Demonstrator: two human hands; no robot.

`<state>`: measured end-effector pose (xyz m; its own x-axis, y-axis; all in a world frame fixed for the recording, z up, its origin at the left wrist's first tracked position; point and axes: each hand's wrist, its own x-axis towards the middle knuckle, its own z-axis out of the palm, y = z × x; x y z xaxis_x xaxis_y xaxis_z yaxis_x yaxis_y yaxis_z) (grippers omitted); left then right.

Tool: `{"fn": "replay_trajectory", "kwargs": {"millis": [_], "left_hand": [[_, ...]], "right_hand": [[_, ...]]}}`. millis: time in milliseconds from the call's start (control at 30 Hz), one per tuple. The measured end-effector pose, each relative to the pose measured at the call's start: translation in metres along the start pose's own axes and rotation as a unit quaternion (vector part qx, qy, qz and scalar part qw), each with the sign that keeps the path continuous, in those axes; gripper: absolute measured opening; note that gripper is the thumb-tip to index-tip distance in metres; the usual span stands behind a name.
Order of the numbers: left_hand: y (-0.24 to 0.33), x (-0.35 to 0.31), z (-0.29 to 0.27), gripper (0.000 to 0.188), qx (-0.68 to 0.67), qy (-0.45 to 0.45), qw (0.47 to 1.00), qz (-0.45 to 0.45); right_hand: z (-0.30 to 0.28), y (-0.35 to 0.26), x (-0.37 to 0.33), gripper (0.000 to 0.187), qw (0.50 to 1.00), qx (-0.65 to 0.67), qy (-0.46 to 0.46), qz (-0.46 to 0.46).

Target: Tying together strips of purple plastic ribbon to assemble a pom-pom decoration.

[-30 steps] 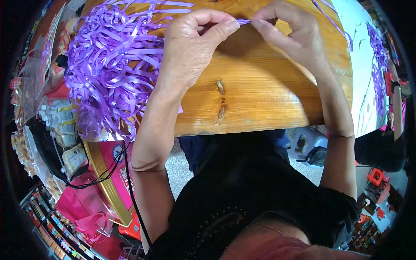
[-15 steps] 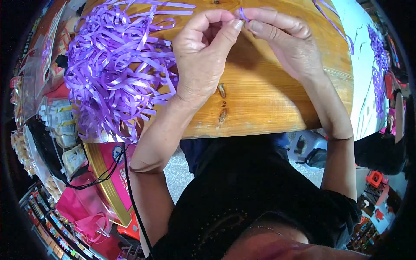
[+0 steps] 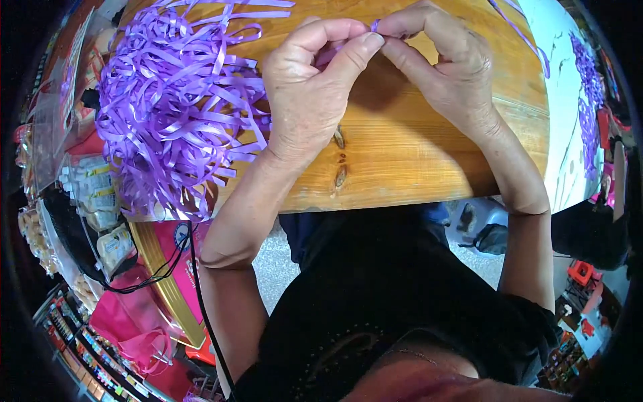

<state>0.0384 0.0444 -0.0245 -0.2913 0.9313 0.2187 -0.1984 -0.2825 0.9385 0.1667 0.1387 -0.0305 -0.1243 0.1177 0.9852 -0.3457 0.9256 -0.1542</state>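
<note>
Both hands meet above the far middle of the wooden table (image 3: 395,177). A small bit of purple ribbon (image 3: 374,25) shows between my fingertips; the rest of it is covered by the fingers. My left hand (image 3: 311,80) pinches it with thumb and forefinger. From the other side, the thumb and forefinger of my right hand (image 3: 449,63) close on the same ribbon. Left of my left hand lies a big tangled heap of shiny purple ribbons (image 3: 177,107), some strands reaching nearly to the wrist.
Another purple ribbon strand (image 3: 526,33) lies at the table's far right. Beyond it, a white marbled surface (image 3: 566,154) carries more purple ribbons (image 3: 589,100). Packaged goods (image 3: 100,194) and a pink bag (image 3: 124,321) crowd the left side. A black cable (image 3: 201,288) hangs near my left arm.
The small ribbon loop that stood up between my fingertips now shows less. My right hand has turned, its fingers more bent over the ribbon, while my left keeps its pinch.
</note>
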Motion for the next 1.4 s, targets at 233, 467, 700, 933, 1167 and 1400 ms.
{"fn": "replay_trajectory", "kwargs": {"millis": [233, 467, 700, 933, 1167, 1400], "left_hand": [[-0.001, -0.001, -0.008, 0.015, 0.070, -0.004, 0.996, 0.060], [0.009, -0.003, -0.010, 0.013, -0.081, -0.032, 0.995, -0.048], [0.010, -0.004, -0.012, 0.012, -0.125, -0.054, 0.987, -0.090], [0.013, -0.003, -0.013, 0.011, -0.037, -0.034, 0.988, -0.145], [0.011, 0.005, -0.026, 0.011, -0.022, -0.116, 0.960, -0.254], [0.004, 0.004, -0.022, 0.014, -0.041, -0.111, 0.974, -0.192]], "right_hand": [[-0.001, -0.059, 0.049, 0.014, 0.893, -0.204, -0.207, 0.344], [-0.005, -0.054, 0.045, 0.014, 0.788, 0.085, -0.087, 0.604], [-0.007, -0.054, 0.049, 0.017, 0.777, 0.079, -0.140, 0.609], [-0.009, -0.051, 0.051, 0.020, 0.912, -0.211, -0.298, 0.186], [-0.019, -0.044, 0.056, 0.021, 0.912, -0.141, -0.338, 0.188], [-0.028, -0.036, 0.047, 0.021, 0.888, -0.278, -0.327, 0.165]]}}
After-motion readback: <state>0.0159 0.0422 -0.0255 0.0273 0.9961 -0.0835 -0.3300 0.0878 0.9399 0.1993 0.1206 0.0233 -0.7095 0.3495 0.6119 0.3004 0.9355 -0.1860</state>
